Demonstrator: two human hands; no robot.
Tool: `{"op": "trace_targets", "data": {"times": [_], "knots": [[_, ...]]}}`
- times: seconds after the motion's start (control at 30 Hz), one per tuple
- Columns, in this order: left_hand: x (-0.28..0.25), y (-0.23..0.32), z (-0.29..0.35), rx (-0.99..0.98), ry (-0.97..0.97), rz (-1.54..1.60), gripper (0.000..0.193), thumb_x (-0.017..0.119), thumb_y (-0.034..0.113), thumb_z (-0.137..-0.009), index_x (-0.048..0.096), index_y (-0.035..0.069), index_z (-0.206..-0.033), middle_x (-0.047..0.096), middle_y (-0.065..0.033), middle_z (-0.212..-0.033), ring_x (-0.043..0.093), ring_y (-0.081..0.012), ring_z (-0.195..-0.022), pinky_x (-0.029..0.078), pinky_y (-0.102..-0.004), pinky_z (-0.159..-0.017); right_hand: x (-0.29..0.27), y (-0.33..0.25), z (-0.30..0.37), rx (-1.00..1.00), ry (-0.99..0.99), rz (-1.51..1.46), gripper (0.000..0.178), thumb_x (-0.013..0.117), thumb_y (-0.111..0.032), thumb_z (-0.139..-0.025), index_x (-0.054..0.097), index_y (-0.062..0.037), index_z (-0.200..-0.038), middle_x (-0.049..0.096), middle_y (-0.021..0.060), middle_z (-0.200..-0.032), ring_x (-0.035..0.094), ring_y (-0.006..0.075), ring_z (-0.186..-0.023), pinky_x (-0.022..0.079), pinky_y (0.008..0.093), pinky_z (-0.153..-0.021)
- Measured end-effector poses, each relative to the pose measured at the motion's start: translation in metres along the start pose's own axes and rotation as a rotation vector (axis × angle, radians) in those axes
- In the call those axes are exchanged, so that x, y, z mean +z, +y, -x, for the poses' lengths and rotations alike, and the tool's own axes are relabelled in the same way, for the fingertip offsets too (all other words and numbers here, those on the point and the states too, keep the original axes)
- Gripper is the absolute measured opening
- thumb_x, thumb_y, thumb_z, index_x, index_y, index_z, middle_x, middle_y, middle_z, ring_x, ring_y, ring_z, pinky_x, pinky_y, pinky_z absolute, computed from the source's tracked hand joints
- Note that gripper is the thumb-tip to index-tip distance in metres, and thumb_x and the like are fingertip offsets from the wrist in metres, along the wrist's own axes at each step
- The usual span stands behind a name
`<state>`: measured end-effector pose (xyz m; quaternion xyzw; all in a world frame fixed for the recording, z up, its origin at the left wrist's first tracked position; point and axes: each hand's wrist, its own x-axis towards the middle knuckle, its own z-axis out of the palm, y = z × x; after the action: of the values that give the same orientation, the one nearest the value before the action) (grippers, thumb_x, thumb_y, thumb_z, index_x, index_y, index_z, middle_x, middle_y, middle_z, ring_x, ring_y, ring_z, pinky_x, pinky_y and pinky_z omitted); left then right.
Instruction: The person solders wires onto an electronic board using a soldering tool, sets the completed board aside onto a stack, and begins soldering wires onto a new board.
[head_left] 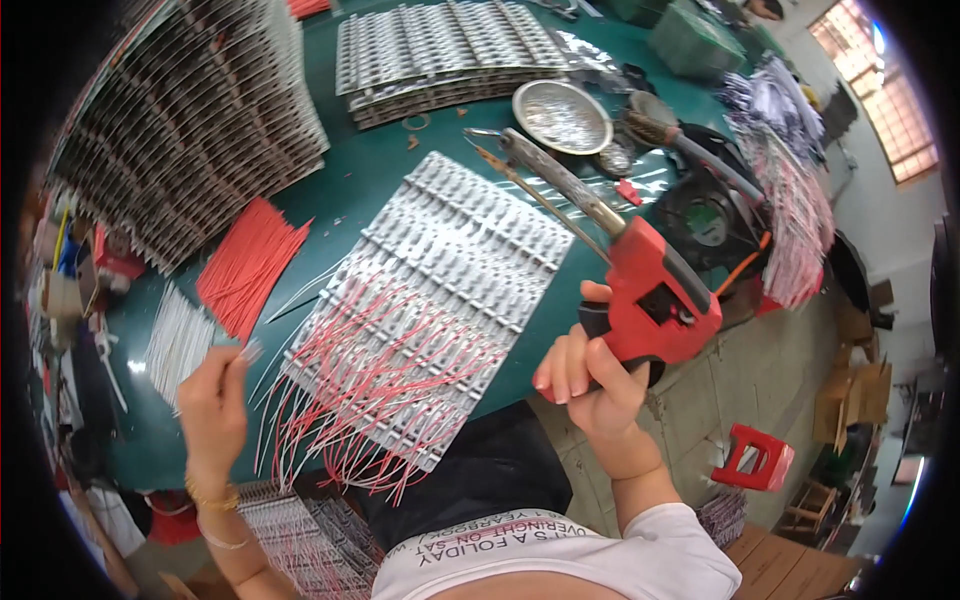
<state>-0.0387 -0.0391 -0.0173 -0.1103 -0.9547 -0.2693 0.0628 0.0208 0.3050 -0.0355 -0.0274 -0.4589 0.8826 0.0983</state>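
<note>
Head view: right hand, 4 o'clock, is gripping a red soldering gun, fingers wrapping its handle, tip pointing to 11 o'clock. Left hand, 8 o'clock, is curling its fingers inward beside loose white wires; blurred pale bit at fingertips, can't tell if pinched. Perforated board is lying tilted mid-bench, red-and-white leads trailing toward 7. Red wires are sitting at 9, stacked boards at 12, metal bowl at 1.
</note>
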Motion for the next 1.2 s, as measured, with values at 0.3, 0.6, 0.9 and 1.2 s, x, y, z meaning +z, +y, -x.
{"op": "trace_targets", "data": {"times": [0.3, 0.6, 0.9, 1.2], "knots": [[0.07, 0.063, -0.048, -0.036, -0.079, 0.492, 0.006, 0.06, 0.007, -0.085, 0.06, 0.002, -0.083, 0.06, -0.0103, -0.059, 0.059, -0.0221, -0.049, 0.043, -0.0313, -0.046, -0.037, 0.007, 0.02, -0.156, -0.063, 0.419, 0.062, 0.06, -0.032, -0.09, 0.035, 0.0071, -0.131, 0.041, -0.0011, -0.05, 0.043, 0.0106, -0.042, 0.043, 0.0269, -0.046], [0.098, 0.041, -0.08, 0.104, -0.053, 0.293, 0.013, 0.066, 0.008, -0.079, 0.057, 0.0, -0.074, 0.059, -0.0107, -0.07, 0.058, -0.0233, -0.06, 0.045, -0.0304, -0.054, -0.027, 0.019, 0.016, 0.02, -0.081, 0.735, 0.079, 0.06, -0.051, -0.084, 0.037, 0.0105, -0.127, 0.045, -0.0013, -0.051, 0.046, 0.0105, -0.044, 0.043, 0.0257, -0.049], [0.118, 0.04, -0.077, 0.047, -0.042, 0.357, 0.016, 0.069, 0.006, -0.077, 0.056, 0.001, -0.069, 0.058, -0.0091, -0.067, 0.057, -0.0208, -0.055, 0.044, -0.0291, -0.05, -0.019, 0.014, 0.011, 0.284, 0.005, 0.484, 0.059, 0.073, -0.044, -0.077, 0.056, 0.0039, -0.107, 0.052, 0.001, -0.06, 0.049, 0.0107, -0.052, 0.037, 0.0237, -0.048], [0.124, 0.036, -0.077, 0.142, 0.08, 0.297, 0.016, 0.065, 0.01, -0.079, 0.053, 0.004, -0.071, 0.054, -0.0072, -0.064, 0.052, -0.0257, -0.046, 0.04, -0.0345, -0.042, -0.017, 0.019, -0.001, 0.242, -0.087, 0.666, 0.079, 0.056, -0.059, -0.082, 0.043, 0.0112, -0.117, 0.041, -0.0008, -0.047, 0.041, 0.0102, -0.039, 0.037, 0.0251, -0.041]]}}
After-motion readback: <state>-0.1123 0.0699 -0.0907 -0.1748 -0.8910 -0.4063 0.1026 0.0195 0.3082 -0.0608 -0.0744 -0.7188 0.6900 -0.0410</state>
